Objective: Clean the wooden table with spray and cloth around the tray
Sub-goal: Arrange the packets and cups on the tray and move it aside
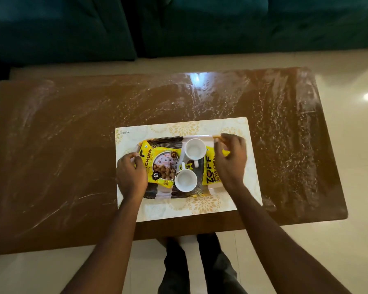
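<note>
- Wooden desk (pixel 62 145) seen from above. White streaks and droplet speckle cover most of the top, heaviest on the far and right side. This reads as spray film smeared about but not wiped dry.
- Tray (pixel 200 136) sits on a pale floral placemat (pixel 179 213), roughly mid-desk and toward the near edge.
- Left grip (pixel 132 175) is curled over the tray's left end, thumb on top of the left packet (pixel 157 166).
- Right grip (pixel 231 160) is curled over the right end, fingertips at the far corner.
- Both are clamped on the tray, one at each end. Likely purpose: to lift or shift it level, so the load does not slide and the wood around it can be reached.
- Load: upper cup (pixel 194 148) and lower cup (pixel 185 180), both white, upright and apparently empty, set between two yellow packets lying flat.
- Writing: right packet (pixel 208 172) reads "ZOFF", with the line below partly hidden by the hand. The left packet shows "CHUNK" and a round "10" badge.
- The placemat's far-left corner reads "KUBER", upside down from this side.
- Spray bottle and cloth: not in view.
- Teal sofa (pixel 72 28) stands beyond the desk.
</note>
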